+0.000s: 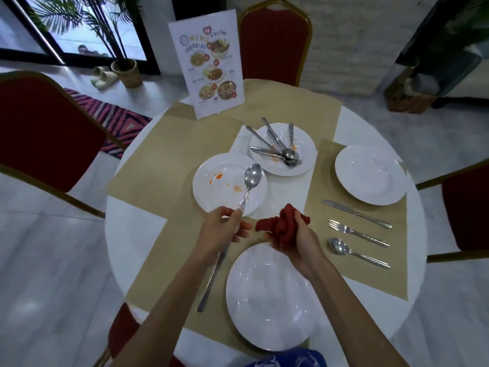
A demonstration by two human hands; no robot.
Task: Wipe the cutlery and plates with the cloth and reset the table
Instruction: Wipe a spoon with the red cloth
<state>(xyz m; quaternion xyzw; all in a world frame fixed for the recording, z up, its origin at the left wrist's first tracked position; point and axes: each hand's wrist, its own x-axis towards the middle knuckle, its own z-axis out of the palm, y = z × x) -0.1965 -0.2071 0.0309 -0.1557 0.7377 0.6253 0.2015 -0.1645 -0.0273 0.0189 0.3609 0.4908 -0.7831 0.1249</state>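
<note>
Nearest plate [270,295]: a clean white plate is sitting at the near edge of the bench [127,234], with a lone knife [211,276] lying just to its left.
Left hand [222,229]: its fingers [234,213] are pinching the handle of a spoon [251,181], holding its bowl up over a sauce-stained plate [219,186].
Right hand [299,242]: its fingers are curling round a bunched red cloth [280,223], near the spoon's handle.
Right setting: a laid knife [356,213], fork [357,233] and second spoon [357,252] are lying side by side before a clean side plate [370,174].
Far plate [304,144]: it is carrying a pile of used cutlery [280,152].
Menu card [209,64]: standing upright at the far edge.
</note>
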